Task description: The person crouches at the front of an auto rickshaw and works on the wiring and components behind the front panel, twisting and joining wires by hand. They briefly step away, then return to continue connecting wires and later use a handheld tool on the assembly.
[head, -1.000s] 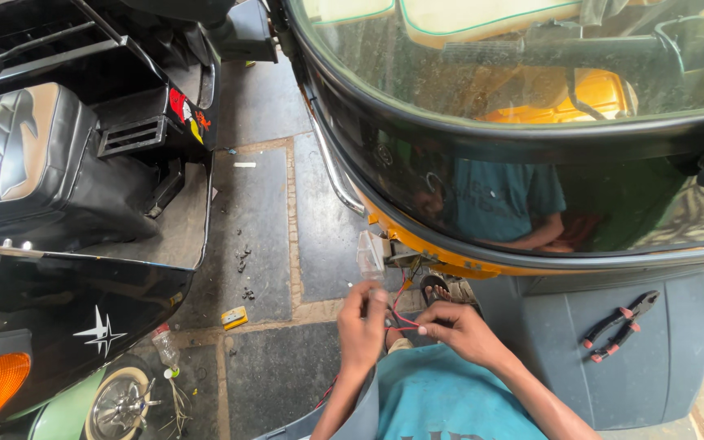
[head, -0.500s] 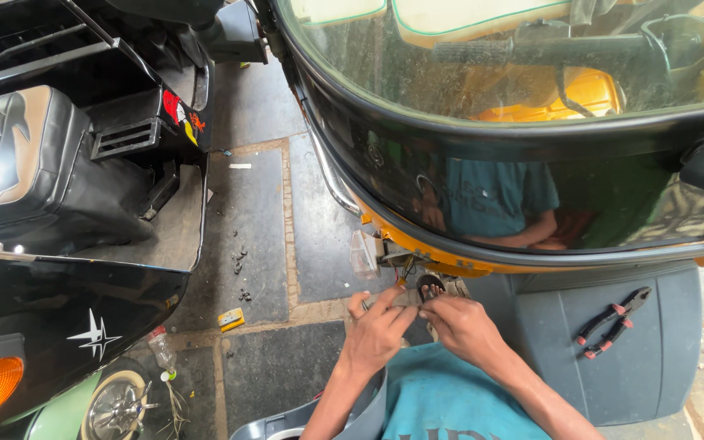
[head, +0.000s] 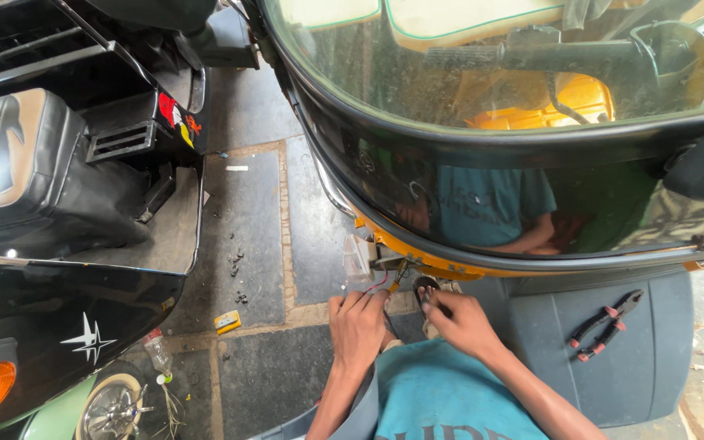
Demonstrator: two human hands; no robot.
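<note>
Since the earlier frames both hands have crept up toward the vehicle's lower edge, and the view has closed in. The left hand [head: 358, 326] pinches thin red wires [head: 375, 287] just under the yellow trim [head: 417, 259]; the right hand [head: 464, 324] curls round a small dark fitting [head: 427, 287], its fingers closed on it. This looks like the wiring step at the lamp mount. Next, the wire ends likely need steady, fine joining. Pliers [head: 606, 324] lie apart on the grey mudguard [head: 653, 367].
</note>
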